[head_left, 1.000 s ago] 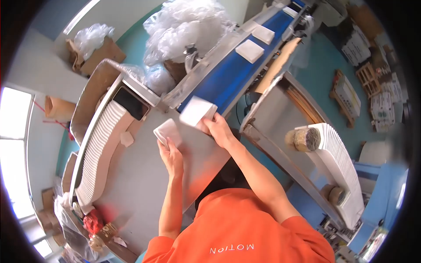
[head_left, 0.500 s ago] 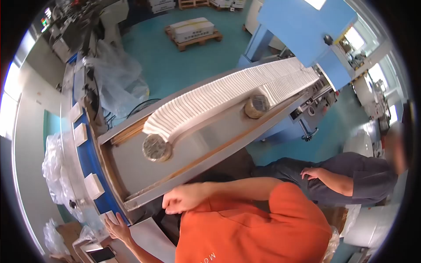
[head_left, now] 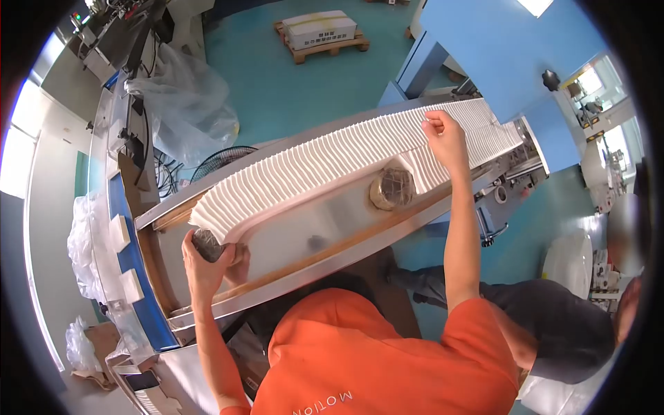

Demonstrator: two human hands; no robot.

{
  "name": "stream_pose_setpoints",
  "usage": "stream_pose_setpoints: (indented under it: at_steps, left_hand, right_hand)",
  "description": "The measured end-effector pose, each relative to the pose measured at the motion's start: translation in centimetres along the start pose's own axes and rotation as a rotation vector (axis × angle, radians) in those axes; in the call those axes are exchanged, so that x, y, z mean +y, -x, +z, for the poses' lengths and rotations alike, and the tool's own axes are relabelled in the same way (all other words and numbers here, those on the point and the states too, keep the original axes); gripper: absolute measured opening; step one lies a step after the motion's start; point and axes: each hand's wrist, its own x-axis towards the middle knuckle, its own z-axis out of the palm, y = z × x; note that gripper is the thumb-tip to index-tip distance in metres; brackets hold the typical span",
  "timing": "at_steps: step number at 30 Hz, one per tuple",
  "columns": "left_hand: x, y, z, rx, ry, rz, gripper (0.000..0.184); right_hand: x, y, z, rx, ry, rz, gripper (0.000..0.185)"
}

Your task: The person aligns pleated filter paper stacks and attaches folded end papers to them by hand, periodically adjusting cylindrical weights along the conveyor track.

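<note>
Nearest is the person's orange short-sleeved top (head_left: 380,353). The left hand (head_left: 202,271) has its grip closed around a squat cylinder with a dark, mottled end (head_left: 206,244), thumb on one side and fingers on the other, right against the near end of a long row of thin, white, folded sheets (head_left: 311,168). The row lies along a grey metal counter with raised rims (head_left: 290,242). The right hand (head_left: 448,142) is over the row's farther part with fingers bent together; whether its grip pinches a sheet or only hovers, I cannot tell.

The sheets look light, soft and easily creased, likely to fan or slump if unsupported; a broad hold, squeezing a block from both ends, should suit them. The cylinder looks stiff and fairly heavy, best held round its side. A second brown-sided cylinder (head_left: 392,189) stands beside the row. The counter's bare metal looks smooth and a little shiny.

To the left runs a blue conveyor belt (head_left: 138,318) carrying white folded packs (head_left: 131,286). At right are a co-worker in dark clothes (head_left: 564,325) and a large blue machine (head_left: 491,55). Beyond, a white box (head_left: 319,29) sits on a wooden pallet (head_left: 332,50) on the teal floor (head_left: 256,83).
</note>
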Motion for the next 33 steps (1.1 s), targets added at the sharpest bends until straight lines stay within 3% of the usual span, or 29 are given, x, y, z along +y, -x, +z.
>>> stream_pose_setpoints:
  at_steps: [5, 9, 13, 16, 17, 20, 24, 25, 30, 33]
  left_hand:
    - [-1.3, -1.1, -3.4, -0.330, -0.010, 0.053, 0.101]
    - [-1.4, -1.4, -4.3, -0.390, -0.132, 0.112, 0.100]
    - [-2.3, -1.2, -3.4, -0.318, -0.096, 0.086, 0.104]
    - [-3.1, -1.4, -4.4, -0.293, -0.242, 0.235, 0.107]
    - [-3.3, -1.7, -5.0, -0.353, -0.220, 0.185, 0.110]
    - [-1.8, -0.8, -5.9, -0.225, -0.407, 0.043, 0.110]
    - [1.6, 1.4, -5.5, -0.017, -0.542, 0.141, 0.102]
    - [2.7, 1.0, -4.9, 0.078, -0.467, 0.264, 0.088]
    - [8.0, -1.0, 0.9, 0.117, -0.143, 0.428, 0.049]
    - [10.1, -2.6, 4.9, 0.081, -0.046, 0.551, 0.038]
  right_hand:
    - [2.8, -2.9, 0.3, -0.050, 0.011, 0.045, 0.023]
    - [-0.8, -0.1, 3.0, -0.264, -0.168, -0.026, 0.024]
    - [-6.8, 3.8, 6.8, -0.496, -0.453, -0.100, 0.023]
    - [-10.5, 4.9, 10.2, -0.573, -0.439, -0.234, 0.021]
    - [-11.0, 4.5, 10.7, -0.600, -0.406, -0.266, 0.020]
    - [-11.0, 4.0, 12.5, -0.613, -0.335, -0.241, 0.020]
    - [-10.0, 3.7, 12.5, -0.663, -0.372, -0.142, 0.020]
    - [-10.3, 3.7, 12.1, -0.664, -0.347, -0.116, 0.018]
    - [-10.7, 3.5, 12.1, -0.694, -0.284, -0.098, 0.021]
    - [-10.8, 3.8, 12.4, -0.689, -0.262, -0.095, 0.024]
